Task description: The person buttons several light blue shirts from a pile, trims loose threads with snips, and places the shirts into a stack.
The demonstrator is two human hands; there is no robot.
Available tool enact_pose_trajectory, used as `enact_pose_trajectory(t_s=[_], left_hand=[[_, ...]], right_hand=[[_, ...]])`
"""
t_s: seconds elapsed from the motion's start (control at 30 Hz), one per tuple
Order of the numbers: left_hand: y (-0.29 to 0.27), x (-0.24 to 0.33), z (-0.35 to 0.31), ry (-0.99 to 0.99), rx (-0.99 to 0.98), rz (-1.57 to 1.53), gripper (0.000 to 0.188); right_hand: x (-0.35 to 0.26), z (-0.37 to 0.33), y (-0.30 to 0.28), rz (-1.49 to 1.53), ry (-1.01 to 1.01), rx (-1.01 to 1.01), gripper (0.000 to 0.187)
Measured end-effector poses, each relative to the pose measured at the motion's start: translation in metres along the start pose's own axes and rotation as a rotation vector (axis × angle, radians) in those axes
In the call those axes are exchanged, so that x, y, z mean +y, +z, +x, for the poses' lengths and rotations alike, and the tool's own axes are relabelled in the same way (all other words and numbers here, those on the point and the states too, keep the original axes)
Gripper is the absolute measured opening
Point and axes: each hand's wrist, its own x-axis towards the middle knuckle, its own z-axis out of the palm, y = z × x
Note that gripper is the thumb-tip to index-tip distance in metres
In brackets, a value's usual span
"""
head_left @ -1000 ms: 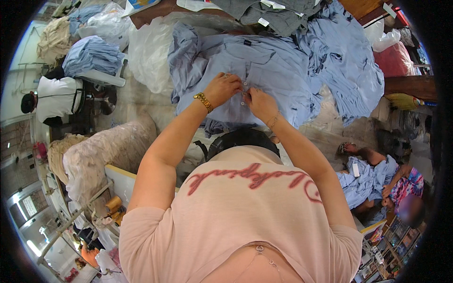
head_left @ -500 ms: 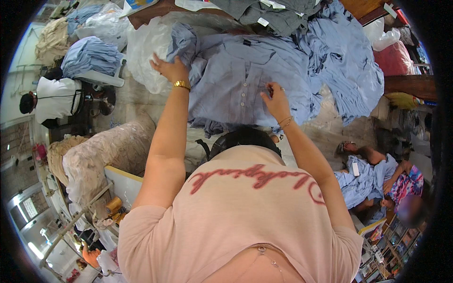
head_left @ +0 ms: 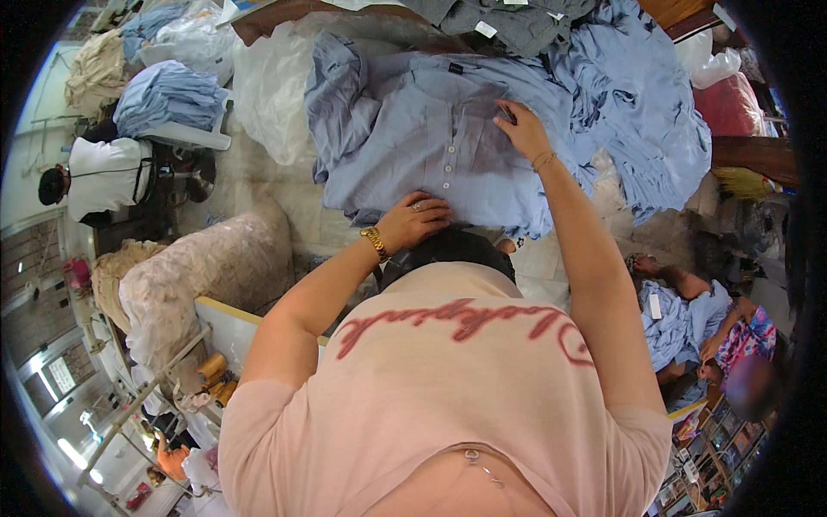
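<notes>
In front of the seated person's lap, a light-blue shirt (head_left: 405,129) lies spread face up, its collar end away from the body and its row of pale buttons (head_left: 448,164) running down the middle toward the near hem. The left hand (head_left: 415,220) lies at that hem, palm down, fingers close together and nearly straight; whether they pinch the edge or only press on it, I cannot tell. The right hand (head_left: 524,131) is over the upper front, to the right of the buttons, fingers loosely bent and the thumb a little apart; a dark spot by the fingertips is too small to make out, so I cannot tell whether anything is held. A heap of blue garments (head_left: 637,112) crowds the shirt's right side, grey garments (head_left: 508,30) lie beyond the collar, and clear plastic (head_left: 271,95) is near the left sleeve. The likeliest trouble is a pull at the hem alone: the thin cloth could skew and crease around the buttons. Matching colour makes it easy to catch a neighbouring piece along with the shirt. The near edge, hanging close to the lap, could slip down if the left hand lifts away.
</notes>
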Motion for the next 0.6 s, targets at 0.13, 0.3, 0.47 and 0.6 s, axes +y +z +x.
enact_pose_trajectory(t_s=[0.13, 0.3, 0.47, 0.6], left_hand=[[0.007, -0.002, -0.012, 0.033, -0.054, 0.049, 0.035], [0.009, -0.001, -0.023, -0.044, -0.153, -0.038, 0.040], [0.007, 0.002, -0.029, -0.370, -0.284, -0.310, 0.032], [-0.023, 0.001, -0.010, -0.802, 0.036, -0.804, 0.020]], right_hand=[[0.025, 0.011, 0.010, -0.054, 0.103, -0.173, 0.032], [0.020, 0.010, 0.011, -0.188, 0.090, -0.137, 0.033], [0.034, -0.004, 0.007, -0.239, 0.126, 0.121, 0.023], [0.049, -0.041, -0.017, 0.003, 0.337, 0.271, 0.022]])
